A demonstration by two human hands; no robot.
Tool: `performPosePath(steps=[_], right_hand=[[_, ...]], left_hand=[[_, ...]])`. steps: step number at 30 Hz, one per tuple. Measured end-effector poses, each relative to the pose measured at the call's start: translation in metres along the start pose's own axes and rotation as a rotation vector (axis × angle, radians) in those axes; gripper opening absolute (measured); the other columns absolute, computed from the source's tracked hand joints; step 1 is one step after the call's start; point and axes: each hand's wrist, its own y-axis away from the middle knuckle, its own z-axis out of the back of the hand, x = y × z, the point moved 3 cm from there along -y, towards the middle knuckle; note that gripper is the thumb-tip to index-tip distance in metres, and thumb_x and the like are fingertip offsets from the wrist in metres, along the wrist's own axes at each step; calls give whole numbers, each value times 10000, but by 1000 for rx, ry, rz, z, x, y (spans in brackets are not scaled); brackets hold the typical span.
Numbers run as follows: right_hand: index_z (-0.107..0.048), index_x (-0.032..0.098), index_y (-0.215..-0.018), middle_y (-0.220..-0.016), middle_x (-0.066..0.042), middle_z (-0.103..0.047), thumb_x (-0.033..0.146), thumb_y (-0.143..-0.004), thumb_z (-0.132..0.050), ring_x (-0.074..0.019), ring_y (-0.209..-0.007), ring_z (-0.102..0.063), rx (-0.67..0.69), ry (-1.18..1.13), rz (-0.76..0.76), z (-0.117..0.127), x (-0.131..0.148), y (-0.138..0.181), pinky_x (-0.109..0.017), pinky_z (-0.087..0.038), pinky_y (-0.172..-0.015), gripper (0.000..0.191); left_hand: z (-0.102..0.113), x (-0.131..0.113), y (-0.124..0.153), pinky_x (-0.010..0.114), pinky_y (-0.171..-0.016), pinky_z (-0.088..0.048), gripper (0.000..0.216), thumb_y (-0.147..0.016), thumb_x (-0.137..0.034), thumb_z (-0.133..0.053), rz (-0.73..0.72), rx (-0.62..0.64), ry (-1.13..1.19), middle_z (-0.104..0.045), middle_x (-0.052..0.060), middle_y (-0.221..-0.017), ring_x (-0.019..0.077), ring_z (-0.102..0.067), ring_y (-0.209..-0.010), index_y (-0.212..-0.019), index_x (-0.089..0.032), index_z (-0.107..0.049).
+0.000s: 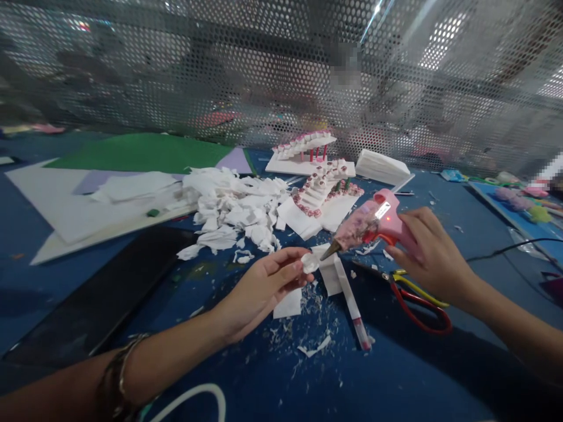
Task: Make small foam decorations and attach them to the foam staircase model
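My left hand (264,287) pinches a small white foam piece (309,262) between thumb and fingers, just above the blue table (396,375). My right hand (428,255) grips a pink hot glue gun (373,223) whose light glows. The gun's nozzle tip (326,254) points left and sits right next to the small piece. A thin white stick with a red end (354,308) lies on the table below the two hands.
Red-handled scissors (417,302) lie under my right wrist. A heap of white foam scraps (233,211) and white foam staircase models (319,190) sit behind. Foam sheets (65,205), green card (141,152), a black board (101,293) and a perforated metal screen (176,70) fill the left and back.
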Motion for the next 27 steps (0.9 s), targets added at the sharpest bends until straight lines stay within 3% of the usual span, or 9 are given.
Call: performPosePath(steps=[27], right_hand=[[-388, 148, -1158, -1002, -130, -452, 326, -898, -396, -242, -935, -490, 7, 59, 5, -3, 10, 2, -421, -453, -812, 316]], left_hand=[[5, 5, 2, 139, -647, -491, 237, -614, -265, -781, 18, 37, 17, -610, -31, -704, 58, -593, -620, -817, -196, -680]])
